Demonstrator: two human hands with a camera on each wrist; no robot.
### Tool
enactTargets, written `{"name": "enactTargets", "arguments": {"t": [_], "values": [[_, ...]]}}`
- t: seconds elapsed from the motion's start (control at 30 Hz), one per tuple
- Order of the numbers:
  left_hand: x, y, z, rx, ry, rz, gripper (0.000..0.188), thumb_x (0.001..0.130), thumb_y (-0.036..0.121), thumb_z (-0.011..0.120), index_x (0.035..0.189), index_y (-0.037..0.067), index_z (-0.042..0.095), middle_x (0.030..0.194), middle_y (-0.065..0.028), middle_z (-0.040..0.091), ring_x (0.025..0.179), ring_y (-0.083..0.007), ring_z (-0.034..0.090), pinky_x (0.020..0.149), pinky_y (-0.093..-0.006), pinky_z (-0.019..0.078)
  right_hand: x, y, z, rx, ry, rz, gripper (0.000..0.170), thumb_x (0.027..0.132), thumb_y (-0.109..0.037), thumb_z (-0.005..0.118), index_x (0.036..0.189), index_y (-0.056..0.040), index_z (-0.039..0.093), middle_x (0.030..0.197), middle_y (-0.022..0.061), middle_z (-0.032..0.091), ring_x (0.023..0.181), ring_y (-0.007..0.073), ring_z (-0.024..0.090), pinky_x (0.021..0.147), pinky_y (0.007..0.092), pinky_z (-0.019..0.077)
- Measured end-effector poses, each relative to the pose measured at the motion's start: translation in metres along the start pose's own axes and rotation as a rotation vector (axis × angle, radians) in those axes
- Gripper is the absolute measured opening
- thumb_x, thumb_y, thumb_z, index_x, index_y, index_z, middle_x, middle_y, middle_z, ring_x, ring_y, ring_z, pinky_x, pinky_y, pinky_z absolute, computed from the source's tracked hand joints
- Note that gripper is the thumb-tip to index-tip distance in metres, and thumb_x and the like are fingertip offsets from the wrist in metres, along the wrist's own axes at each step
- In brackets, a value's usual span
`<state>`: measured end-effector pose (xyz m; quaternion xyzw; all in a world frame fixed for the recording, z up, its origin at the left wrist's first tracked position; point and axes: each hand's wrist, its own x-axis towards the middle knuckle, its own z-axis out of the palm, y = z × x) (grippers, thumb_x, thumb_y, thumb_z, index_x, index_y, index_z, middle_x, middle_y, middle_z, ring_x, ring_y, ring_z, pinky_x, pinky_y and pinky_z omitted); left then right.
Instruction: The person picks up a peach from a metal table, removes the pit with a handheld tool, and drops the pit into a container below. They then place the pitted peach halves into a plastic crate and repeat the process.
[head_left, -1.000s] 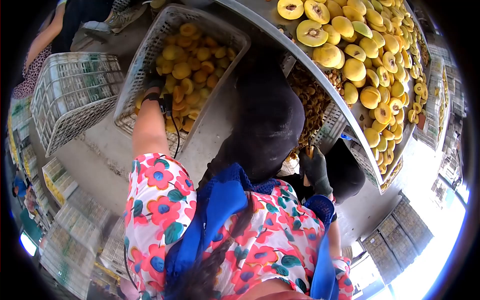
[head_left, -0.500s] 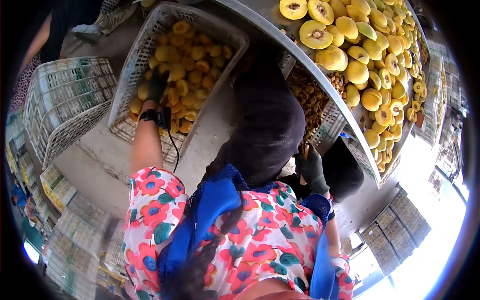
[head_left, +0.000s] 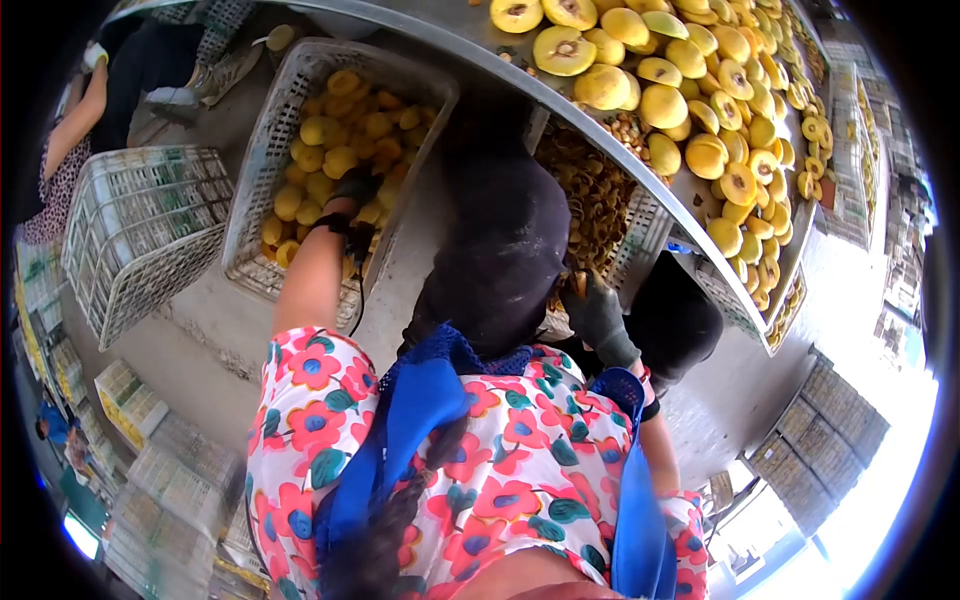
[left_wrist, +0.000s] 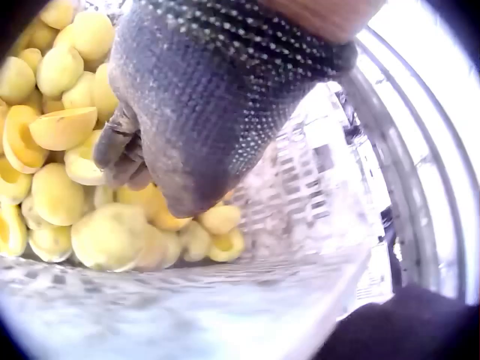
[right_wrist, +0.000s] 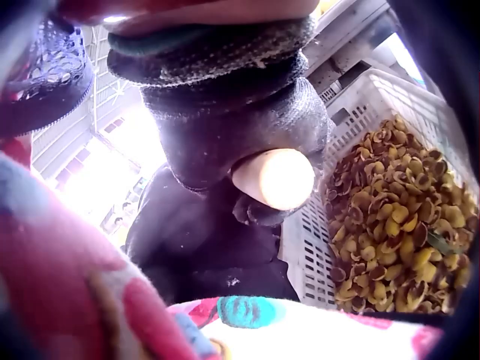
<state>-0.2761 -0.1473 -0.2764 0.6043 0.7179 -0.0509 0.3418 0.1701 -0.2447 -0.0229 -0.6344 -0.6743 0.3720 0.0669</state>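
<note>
My gloved left hand [head_left: 356,186] is inside a grey plastic crate [head_left: 243,205], low over halved yellow peaches [head_left: 330,130]. In the left wrist view the dark glove [left_wrist: 195,105] has its fingers [left_wrist: 116,146] bent toward the fruit, with peach halves [left_wrist: 64,129] beside them; the palm side is hidden. My gloved right hand [head_left: 598,318] grips a pale, rounded handle [right_wrist: 277,180], whose end sticks out of the fist. The far part of that tool is hidden. This hand is beside my dark-clothed knee, near a crate of brownish peelings [right_wrist: 397,232].
A metal table [head_left: 690,200] with piled halved peaches [head_left: 700,100] curves across the upper right. An upturned white crate [head_left: 150,235] stands left on the concrete floor. Another person's arm [head_left: 80,130] shows at upper left. Stacked crates [head_left: 820,440] stand at lower right.
My left hand has moved across the crate from its left side toward its right side, over the peaches. The right hand keeps its grip on the handle and has shifted slightly left.
</note>
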Motion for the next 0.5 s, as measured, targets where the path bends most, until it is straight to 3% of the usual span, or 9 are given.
{"name": "enactTargets", "arguments": {"t": [0.03, 0.07, 0.17, 0.27, 0.4, 0.47, 0.5], "values": [[0.015, -0.012, -0.002, -0.005, -0.049, -0.031, 0.048, 0.091, 0.039, 0.043, 0.13, 0.012, 0.05, 0.129, -0.016, 0.052, 0.119, -0.0355, 0.047, 0.099, -0.0413, 0.0384, 0.0, -0.002, 0.002, 0.009, 0.017, -0.014, 0.024, 0.08, -0.013, 0.065, 0.097, -0.0011, 0.054, 0.075, 0.0221, 0.063, 0.072, 0.0404, 0.063, 0.058, 0.0429, 0.0482], [0.014, -0.016, -0.019, 0.203, 0.072, 0.256, 0.045, 0.092, 0.038, 0.043, 0.124, 0.008, 0.054, 0.123, -0.0172, 0.056, 0.115, -0.0358, 0.051, 0.097, -0.0424, 0.0396, -0.001, -0.014, -0.001, 0.042, -0.01, 0.03, 0.027, 0.079, -0.016, 0.066, 0.098, -0.0013, 0.053, 0.074, 0.023, 0.062, 0.072, 0.0426, 0.062, 0.057, 0.0455, 0.0475], [-0.018, 0.058, -0.081, -0.041, 0.466, 0.163, 0.04, 0.092, 0.032, 0.049, 0.118, 0.004, 0.057, 0.119, -0.0184, 0.059, 0.108, -0.0346, 0.055, 0.092, -0.0407, 0.0439, -0.001, -0.006, 0.008, 0.008, 0.063, -0.038, 0.03, 0.078, -0.019, 0.064, 0.099, -0.0013, 0.052, 0.071, 0.0238, 0.06, 0.067, 0.0436, 0.06, 0.055, 0.0472, 0.0473], [-0.062, 0.16, -0.154, -0.326, 0.946, 0.635, 0.025, 0.09, 0.018, 0.056, 0.109, 0.003, 0.062, 0.109, -0.0156, 0.063, 0.101, -0.0282, 0.061, 0.087, -0.0346, 0.0478, 0.005, -0.012, 0.015, 0.072, 0.149, -0.023, 0.03, 0.078, -0.018, 0.064, 0.099, -0.0006, 0.051, 0.07, 0.0234, 0.06, 0.065, 0.0423, 0.06, 0.054, 0.0462, 0.0474], [-0.079, 0.278, -0.186, -0.235, 0.859, 0.872, 0.027, 0.086, 0.019, 0.061, 0.106, 0.002, 0.063, 0.106, -0.0164, 0.064, 0.098, -0.0298, 0.062, 0.085, -0.0361, 0.0488, -0.001, 0.0, 0.007, 0.107, 0.194, -0.037, 0.03, 0.078, -0.019, 0.064, 0.099, -0.0015, 0.051, 0.07, 0.0228, 0.06, 0.066, 0.0411, 0.061, 0.056, 0.045, 0.0481], [-0.039, 0.306, -0.175, -0.058, 0.846, 0.974, 0.033, 0.084, 0.034, 0.062, 0.102, 0.006, 0.063, 0.094, -0.0163, 0.065, 0.089, -0.0318, 0.062, 0.08, -0.0415, 0.0494, -0.003, -0.001, 0.006, 0.133, 0.214, -0.021, 0.031, 0.079, -0.019, 0.065, 0.1, -0.0026, 0.051, 0.072, 0.022, 0.061, 0.068, 0.0403, 0.062, 0.057, 0.0445, 0.0488], [-0.041, 0.308, -0.178, -0.053, 0.851, 0.979, 0.033, 0.084, 0.034, 0.062, 0.102, 0.006, 0.063, 0.094, -0.0163, 0.065, 0.089, -0.0318, 0.062, 0.08, -0.0415, 0.0494, -0.003, -0.001, 0.005, 0.149, 0.213, 0.001, 0.032, 0.079, -0.02, 0.066, 0.102, -0.0032, 0.051, 0.074, 0.0213, 0.062, 0.069, 0.0397, 0.063, 0.058, 0.0441, 0.0494]]}}
